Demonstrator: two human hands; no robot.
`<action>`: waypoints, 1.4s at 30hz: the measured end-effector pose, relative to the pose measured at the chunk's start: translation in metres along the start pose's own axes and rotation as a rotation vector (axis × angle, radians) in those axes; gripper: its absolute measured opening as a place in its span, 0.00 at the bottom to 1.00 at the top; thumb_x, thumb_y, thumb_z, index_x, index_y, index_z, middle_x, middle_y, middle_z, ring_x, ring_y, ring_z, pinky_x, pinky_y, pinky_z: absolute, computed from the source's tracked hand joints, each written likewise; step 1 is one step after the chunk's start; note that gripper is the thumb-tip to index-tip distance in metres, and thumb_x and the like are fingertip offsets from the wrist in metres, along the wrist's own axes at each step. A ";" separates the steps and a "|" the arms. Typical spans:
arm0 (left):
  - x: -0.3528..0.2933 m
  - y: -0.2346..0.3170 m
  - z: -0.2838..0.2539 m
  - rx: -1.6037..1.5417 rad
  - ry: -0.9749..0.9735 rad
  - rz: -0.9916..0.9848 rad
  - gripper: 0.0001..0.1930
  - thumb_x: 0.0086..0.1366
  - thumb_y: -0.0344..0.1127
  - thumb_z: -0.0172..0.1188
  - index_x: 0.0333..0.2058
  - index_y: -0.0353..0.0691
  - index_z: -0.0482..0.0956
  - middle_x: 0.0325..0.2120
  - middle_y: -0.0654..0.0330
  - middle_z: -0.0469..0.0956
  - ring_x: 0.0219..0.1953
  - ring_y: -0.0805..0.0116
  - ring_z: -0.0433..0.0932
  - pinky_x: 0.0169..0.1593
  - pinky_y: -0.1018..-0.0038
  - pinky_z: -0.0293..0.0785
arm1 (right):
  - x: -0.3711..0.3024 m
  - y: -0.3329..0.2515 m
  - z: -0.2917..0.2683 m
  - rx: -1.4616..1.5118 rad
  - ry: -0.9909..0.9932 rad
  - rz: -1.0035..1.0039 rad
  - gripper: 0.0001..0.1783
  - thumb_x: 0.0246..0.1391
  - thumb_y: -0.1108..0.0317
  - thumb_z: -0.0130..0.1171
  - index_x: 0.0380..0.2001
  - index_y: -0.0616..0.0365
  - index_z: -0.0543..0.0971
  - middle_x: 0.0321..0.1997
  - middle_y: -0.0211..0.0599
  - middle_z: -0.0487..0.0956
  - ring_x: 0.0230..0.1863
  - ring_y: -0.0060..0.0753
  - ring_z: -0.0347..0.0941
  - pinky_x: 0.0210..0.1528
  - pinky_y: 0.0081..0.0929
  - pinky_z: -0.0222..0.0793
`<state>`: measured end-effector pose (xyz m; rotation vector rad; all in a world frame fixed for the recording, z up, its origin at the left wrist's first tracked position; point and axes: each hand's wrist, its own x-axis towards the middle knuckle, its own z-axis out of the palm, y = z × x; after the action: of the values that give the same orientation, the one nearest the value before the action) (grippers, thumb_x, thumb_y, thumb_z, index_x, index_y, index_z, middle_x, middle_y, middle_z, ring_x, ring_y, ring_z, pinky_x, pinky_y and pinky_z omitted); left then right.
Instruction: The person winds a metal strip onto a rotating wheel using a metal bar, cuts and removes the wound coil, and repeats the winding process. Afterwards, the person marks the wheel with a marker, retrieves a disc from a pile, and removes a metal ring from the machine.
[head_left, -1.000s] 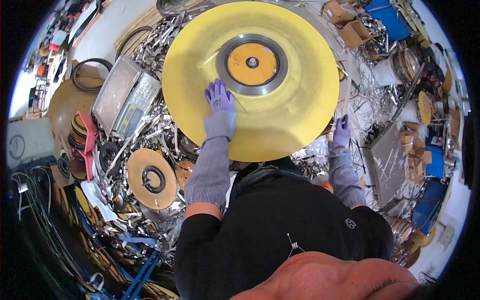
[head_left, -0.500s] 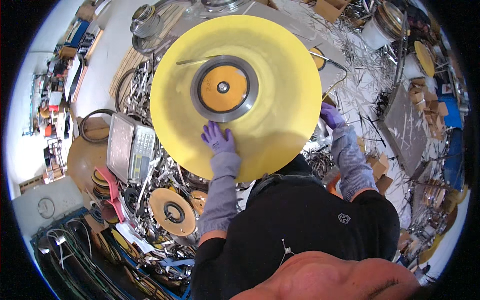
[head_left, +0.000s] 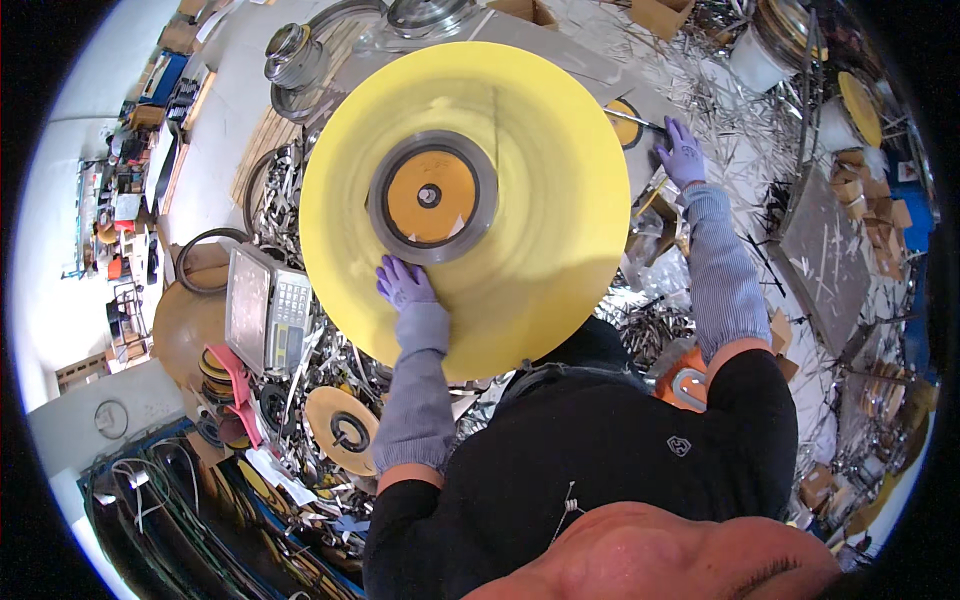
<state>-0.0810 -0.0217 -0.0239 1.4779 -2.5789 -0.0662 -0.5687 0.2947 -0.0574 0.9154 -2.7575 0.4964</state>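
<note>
A big yellow disc [head_left: 555, 215] sits up ahead at 12 o'clock. The left hand [head_left: 405, 285] lies flat on it, by the grey ring [head_left: 486, 197] at its 7 o'clock. The right hand [head_left: 683, 155] is past the disc's edge near 2 o'clock, by a thin stick [head_left: 640, 121]; I can't tell if it grips it.

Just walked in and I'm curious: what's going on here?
The person's gloved left hand rests on a large yellow disc, just below the dark grey ring around its orange centre. The right hand is off the disc, beside one end of a thin rod; contact is unclear. Metal strips and a scale lie leftward.
</note>
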 end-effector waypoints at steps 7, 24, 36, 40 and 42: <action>-0.066 0.112 0.008 -0.037 0.004 -0.263 0.36 0.61 0.47 0.51 0.61 0.29 0.54 0.65 0.46 0.51 0.67 0.46 0.47 0.67 0.52 0.38 | 0.004 -0.002 -0.003 -0.054 -0.355 -0.098 0.20 0.54 0.53 0.54 0.48 0.48 0.73 0.46 0.42 0.74 0.51 0.47 0.69 0.52 0.41 0.64; -0.051 0.095 0.008 -0.014 0.078 -0.305 0.38 0.62 0.56 0.48 0.60 0.29 0.57 0.64 0.44 0.52 0.67 0.46 0.45 0.68 0.55 0.37 | -0.177 -0.062 -0.110 1.338 -0.572 0.628 0.28 0.59 0.67 0.48 0.63 0.59 0.60 0.22 0.25 0.71 0.15 0.14 0.60 0.16 0.11 0.54; -0.043 0.080 -0.004 -0.147 0.125 -0.280 0.39 0.56 0.54 0.57 0.57 0.29 0.60 0.60 0.44 0.58 0.65 0.48 0.52 0.68 0.56 0.44 | -0.217 -0.176 -0.133 0.936 -1.152 0.008 0.27 0.60 0.69 0.47 0.63 0.53 0.61 0.64 0.33 0.66 0.62 0.26 0.62 0.65 0.22 0.51; -0.042 0.076 0.002 -0.162 0.181 -0.265 0.39 0.52 0.52 0.61 0.56 0.31 0.62 0.59 0.46 0.61 0.64 0.48 0.54 0.67 0.55 0.45 | -0.212 -0.192 -0.132 0.980 -1.072 0.044 0.26 0.60 0.69 0.48 0.63 0.49 0.62 0.58 0.36 0.72 0.57 0.30 0.68 0.60 0.24 0.59; -0.042 0.074 0.004 -0.175 0.171 -0.273 0.41 0.51 0.55 0.61 0.57 0.32 0.61 0.60 0.47 0.59 0.65 0.49 0.52 0.67 0.55 0.43 | -0.209 -0.191 -0.130 0.788 -1.083 0.124 0.26 0.59 0.69 0.48 0.62 0.44 0.64 0.50 0.41 0.77 0.49 0.35 0.73 0.54 0.28 0.65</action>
<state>-0.1243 0.0521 -0.0240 1.6773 -2.1669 -0.1859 -0.2770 0.3130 0.0519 1.5137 -3.6080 1.5812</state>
